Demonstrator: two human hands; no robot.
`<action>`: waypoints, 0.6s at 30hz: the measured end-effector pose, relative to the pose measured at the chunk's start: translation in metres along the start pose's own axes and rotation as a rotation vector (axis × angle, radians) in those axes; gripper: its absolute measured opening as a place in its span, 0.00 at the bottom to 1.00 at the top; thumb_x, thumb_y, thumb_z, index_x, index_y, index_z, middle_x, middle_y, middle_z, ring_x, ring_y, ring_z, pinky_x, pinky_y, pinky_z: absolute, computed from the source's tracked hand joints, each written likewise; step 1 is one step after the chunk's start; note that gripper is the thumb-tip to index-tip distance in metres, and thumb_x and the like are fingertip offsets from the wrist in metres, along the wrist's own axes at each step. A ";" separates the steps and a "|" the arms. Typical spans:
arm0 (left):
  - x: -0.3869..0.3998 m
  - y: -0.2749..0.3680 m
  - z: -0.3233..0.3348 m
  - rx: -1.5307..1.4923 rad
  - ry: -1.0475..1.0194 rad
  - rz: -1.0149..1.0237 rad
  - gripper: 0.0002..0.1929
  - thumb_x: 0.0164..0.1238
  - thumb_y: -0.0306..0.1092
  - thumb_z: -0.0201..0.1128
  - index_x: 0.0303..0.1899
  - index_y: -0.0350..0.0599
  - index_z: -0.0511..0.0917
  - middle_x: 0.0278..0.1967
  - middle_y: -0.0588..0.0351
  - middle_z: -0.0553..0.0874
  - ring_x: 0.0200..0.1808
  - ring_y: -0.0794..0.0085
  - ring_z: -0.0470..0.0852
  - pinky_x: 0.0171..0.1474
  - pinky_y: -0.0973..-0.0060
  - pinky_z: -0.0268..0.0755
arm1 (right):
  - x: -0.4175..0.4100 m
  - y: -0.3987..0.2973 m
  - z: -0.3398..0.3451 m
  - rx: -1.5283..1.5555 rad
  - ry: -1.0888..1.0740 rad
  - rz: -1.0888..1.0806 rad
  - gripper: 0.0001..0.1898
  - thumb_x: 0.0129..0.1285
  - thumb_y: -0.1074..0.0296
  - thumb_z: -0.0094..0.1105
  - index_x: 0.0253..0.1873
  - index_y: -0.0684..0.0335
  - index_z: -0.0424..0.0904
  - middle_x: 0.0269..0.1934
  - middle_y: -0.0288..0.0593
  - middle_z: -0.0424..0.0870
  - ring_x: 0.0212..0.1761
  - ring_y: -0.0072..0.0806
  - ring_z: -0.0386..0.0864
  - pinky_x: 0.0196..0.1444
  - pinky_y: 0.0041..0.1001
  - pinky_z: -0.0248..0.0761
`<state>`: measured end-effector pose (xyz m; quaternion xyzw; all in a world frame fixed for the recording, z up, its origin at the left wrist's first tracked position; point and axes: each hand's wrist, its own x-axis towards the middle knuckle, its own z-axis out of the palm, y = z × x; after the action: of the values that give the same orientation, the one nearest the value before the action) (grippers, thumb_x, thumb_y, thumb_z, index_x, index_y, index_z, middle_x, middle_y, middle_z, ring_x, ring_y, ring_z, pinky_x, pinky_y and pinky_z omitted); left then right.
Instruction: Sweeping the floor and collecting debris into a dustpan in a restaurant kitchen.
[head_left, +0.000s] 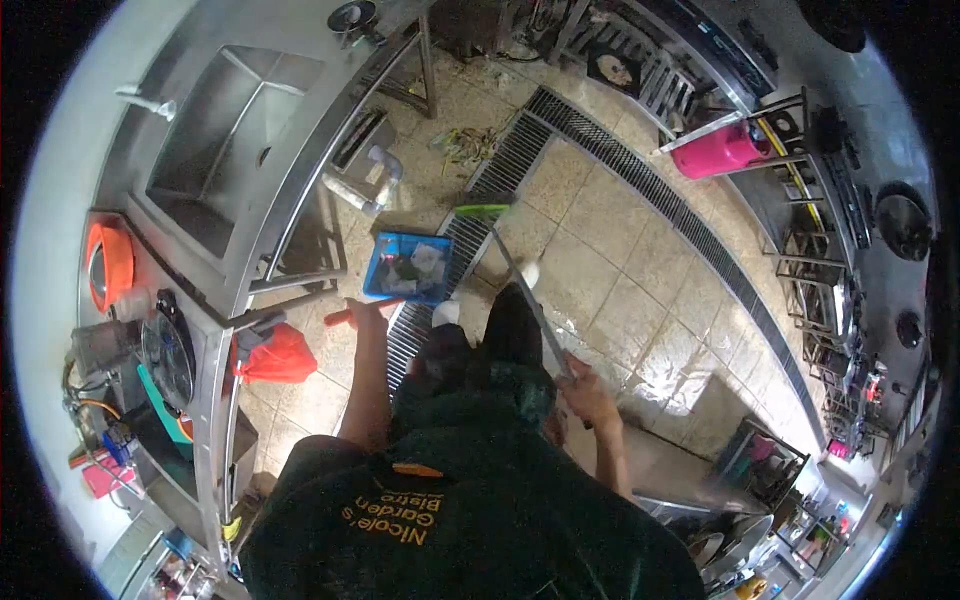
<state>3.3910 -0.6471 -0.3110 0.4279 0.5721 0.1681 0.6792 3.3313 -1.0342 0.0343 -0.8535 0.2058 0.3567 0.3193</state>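
My left hand (367, 319) grips the orange-red handle (335, 319) of a blue plastic dustpan (371, 281), which holds litter and scraps and rests on the tiled floor partly over the drain grate. My right hand (589, 394) is closed around the long grey pole (534, 304) of a broom. The broom's green head (482, 211) lies on the metal floor grate (517, 150), beyond the dustpan. A loose pile of yellowish and green scraps (465, 145) sits on the floor farther ahead, beside the grate.
A steel sink counter (281, 195) runs along the left, with white drain pipes (386, 180) below and a red cloth or bag (277, 356) hanging at its edge. To the right are a long curved-looking grate (667, 202), a pink gas cylinder (712, 152), stove racks and wet tiles (667, 375).
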 end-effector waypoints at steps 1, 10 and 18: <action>0.046 -0.024 -0.011 0.064 -0.002 0.186 0.32 0.58 0.49 0.61 0.58 0.44 0.59 0.45 0.55 0.70 0.39 0.70 0.69 0.39 0.69 0.68 | 0.021 0.013 -0.009 0.001 -0.033 -0.024 0.28 0.56 0.63 0.54 0.63 0.60 0.64 0.44 0.58 0.79 0.43 0.44 0.80 0.44 0.32 0.72; 0.046 -0.024 0.064 0.052 -0.238 0.071 0.19 0.60 0.54 0.58 0.38 0.49 0.66 0.22 0.63 0.62 0.21 0.80 0.62 0.23 0.87 0.61 | 0.251 0.195 -0.121 -0.443 -0.006 -0.327 0.23 0.63 0.60 0.48 0.64 0.48 0.61 0.29 0.57 0.79 0.31 0.49 0.79 0.34 0.42 0.74; 0.006 0.004 0.127 0.384 -0.203 0.255 0.22 0.66 0.40 0.51 0.56 0.41 0.60 0.46 0.51 0.71 0.42 0.71 0.69 0.40 0.76 0.69 | 0.250 0.125 -0.215 -0.308 -0.090 -0.180 0.21 0.64 0.56 0.48 0.62 0.47 0.65 0.36 0.61 0.79 0.39 0.56 0.76 0.42 0.46 0.70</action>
<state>3.5111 -0.6901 -0.3142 0.6324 0.4637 0.0967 0.6130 3.5274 -1.3029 -0.0843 -0.8904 0.0570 0.3918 0.2246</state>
